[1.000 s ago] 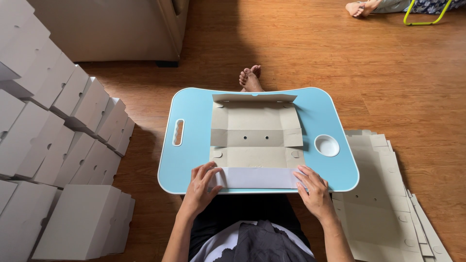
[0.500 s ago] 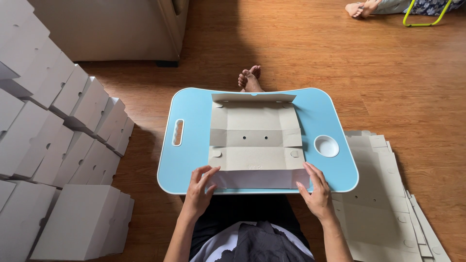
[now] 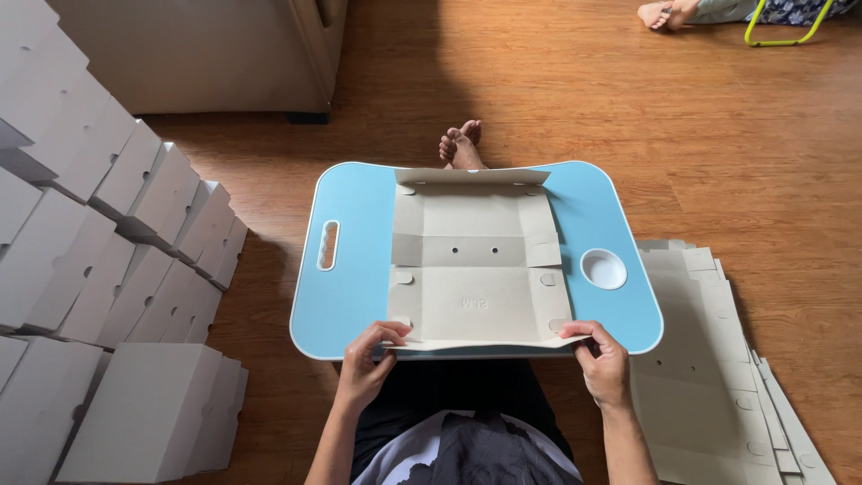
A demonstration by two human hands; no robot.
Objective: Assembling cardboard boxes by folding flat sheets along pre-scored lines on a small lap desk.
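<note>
On the blue lap tray (image 3: 359, 296) — flat grey carton blank (image 3: 474, 260), near edge in both hands.

Left of the blue lap counter (image 3: 350, 269) stand stacked folded grey boxes (image 3: 99, 269); right of it, flat cardboard blanks (image 3: 709, 377) lie on the wooden floor (image 3: 718, 135).

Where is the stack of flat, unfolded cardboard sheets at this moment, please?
In the head view, the stack of flat cardboard sheets lies on the wooden floor at the person's right, beside the blue lap table and just beyond the right hand.
</note>
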